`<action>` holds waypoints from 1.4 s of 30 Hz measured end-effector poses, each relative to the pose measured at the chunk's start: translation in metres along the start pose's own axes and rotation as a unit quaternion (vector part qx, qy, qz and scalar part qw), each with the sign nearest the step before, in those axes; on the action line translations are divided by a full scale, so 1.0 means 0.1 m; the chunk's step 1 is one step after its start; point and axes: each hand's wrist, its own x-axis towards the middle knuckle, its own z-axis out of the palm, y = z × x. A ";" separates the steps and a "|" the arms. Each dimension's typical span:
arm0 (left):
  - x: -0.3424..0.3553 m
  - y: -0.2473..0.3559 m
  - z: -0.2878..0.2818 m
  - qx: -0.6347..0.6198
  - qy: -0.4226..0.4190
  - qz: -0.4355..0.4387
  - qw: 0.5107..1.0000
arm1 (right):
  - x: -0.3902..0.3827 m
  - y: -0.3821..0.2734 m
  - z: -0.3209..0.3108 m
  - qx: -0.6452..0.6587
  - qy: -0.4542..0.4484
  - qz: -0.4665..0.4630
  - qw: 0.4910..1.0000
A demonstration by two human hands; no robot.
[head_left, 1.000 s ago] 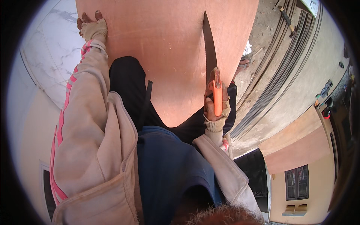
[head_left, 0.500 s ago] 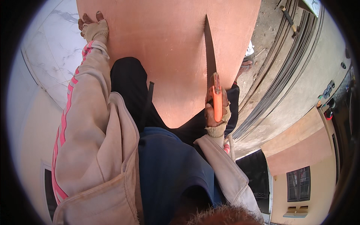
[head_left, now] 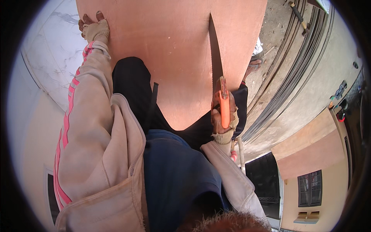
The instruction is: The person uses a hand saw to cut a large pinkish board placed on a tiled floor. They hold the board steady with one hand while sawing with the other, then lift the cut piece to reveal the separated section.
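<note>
A reddish-brown plywood board [head_left: 170,50] spreads out in front of me, over my legs. My right hand [head_left: 223,116], in a worn fingerless glove, is wrapped round the orange handle of a handsaw [head_left: 224,104]. The saw's dark blade [head_left: 216,52] points away from me and meets the board's face at its far end; whether it passes through there I cannot tell. My left hand [head_left: 94,29], gloved the same way, lies on the board's left edge with its fingers apart.
White marbled tiles [head_left: 54,50] lie to the left. On the ground at the right are long dark metal rods [head_left: 297,77] and a hammer [head_left: 298,18]. A sandalled foot [head_left: 254,65] shows by the board's right edge. Other boards [head_left: 309,143] lean farther right.
The view has shifted slightly. The saw has barely moved, its blade still meeting the board at nearly the same spot. Both hands keep their places.
</note>
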 end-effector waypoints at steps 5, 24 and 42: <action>-0.09 0.16 -0.01 0.003 -0.020 0.001 1.000 | 0.36 0.15 0.11 -0.075 0.017 -0.096 0.992; 0.09 0.03 0.01 -0.002 0.008 0.028 1.000 | 0.24 0.28 0.03 -0.135 -0.041 -0.166 0.976; 0.50 -0.54 0.30 0.039 0.051 0.192 0.979 | 0.24 0.32 0.29 0.026 0.006 -0.126 0.992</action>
